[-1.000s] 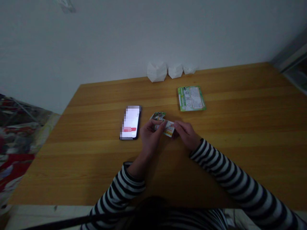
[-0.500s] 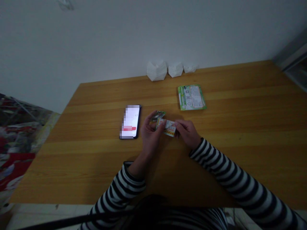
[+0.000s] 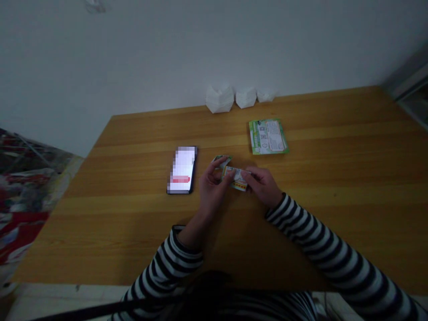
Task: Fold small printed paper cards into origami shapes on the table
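Between my hands is a partly folded printed paper point(image 3: 238, 181), white with yellow-orange borders on the near part and green on the far part. My left hand point(image 3: 213, 186) grips its left side, thumb on top and fingers underneath and behind. The thumb and fingers of my right hand point(image 3: 262, 183) pinch its right end. Left of my hands lies a phone point(image 3: 182, 170) with a lit screen. Beyond my right hand is a green and white printed stack of leaflets point(image 3: 268, 136), lying flat.
Three folded white paper shapes point(image 3: 220, 99) stand in a row along the back edge of the wooden table point(image 3: 127, 147), against the wall point(image 3: 160, 53). Red and mixed clutter point(image 3: 23, 196) lies beyond the table's left edge.
Both hands and the paper have shifted very slightly to the right. My right thumb lies a little further over the paper, closer to my left thumb.
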### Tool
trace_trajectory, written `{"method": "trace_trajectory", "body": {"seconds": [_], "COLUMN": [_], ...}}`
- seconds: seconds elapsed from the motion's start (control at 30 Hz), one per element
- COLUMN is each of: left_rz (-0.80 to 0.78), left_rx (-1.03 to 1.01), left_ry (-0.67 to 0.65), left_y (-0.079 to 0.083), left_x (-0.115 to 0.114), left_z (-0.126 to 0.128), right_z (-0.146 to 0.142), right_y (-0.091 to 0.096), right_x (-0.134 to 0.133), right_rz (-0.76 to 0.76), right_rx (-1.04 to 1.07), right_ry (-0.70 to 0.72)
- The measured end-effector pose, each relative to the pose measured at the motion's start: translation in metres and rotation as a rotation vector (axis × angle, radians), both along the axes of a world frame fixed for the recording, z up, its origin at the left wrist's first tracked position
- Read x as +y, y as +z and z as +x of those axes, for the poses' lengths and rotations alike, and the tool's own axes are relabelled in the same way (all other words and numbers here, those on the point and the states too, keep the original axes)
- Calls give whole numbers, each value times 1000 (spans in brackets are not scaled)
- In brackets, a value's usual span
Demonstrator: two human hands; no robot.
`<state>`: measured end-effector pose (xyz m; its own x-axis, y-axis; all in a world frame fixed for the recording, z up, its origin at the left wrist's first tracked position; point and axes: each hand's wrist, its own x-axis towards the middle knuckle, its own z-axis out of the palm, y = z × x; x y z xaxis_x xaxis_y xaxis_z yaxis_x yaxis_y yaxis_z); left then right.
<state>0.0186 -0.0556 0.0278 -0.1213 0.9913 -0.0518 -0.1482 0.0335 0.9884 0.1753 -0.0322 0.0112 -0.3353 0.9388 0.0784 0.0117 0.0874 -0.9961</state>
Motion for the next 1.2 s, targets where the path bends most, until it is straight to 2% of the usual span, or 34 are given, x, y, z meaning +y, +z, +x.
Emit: {"method": "trace_trajectory", "body": {"seconds": [0.17, 0.37, 0.47, 0.63, 0.77, 0.87, 1.03, 1.2], "left_rz": [42, -24, -30, 3, 1, 34, 41, -7], "left_rx": [66, 148, 152, 91, 55, 25, -34, -110], "left_ry": [13, 61, 88, 150, 155, 206, 245, 237], "left_y": [1, -1, -2, 3, 7, 7, 6, -3], "left_x": [0, 1, -1, -5, -6, -5, -4, -2], "left_z": [-2, -2, 1, 8, 10, 10, 11, 8], "right_z": [-1, -2, -4, -10, -17, -21, -23, -25], "right_y": [-2, -1, -1, -2, -4, -5, -4, -6], "right_x": [0, -2, -2, -4, -8, -8, -10, -15], "right_rz": [-101, 36, 29, -130, -127, -128, -159, -80], "right_rx": [34, -89, -76, 45, 59, 101, 68, 9], "right_ry": [95, 76, 46, 95, 87, 49, 113, -28]}}
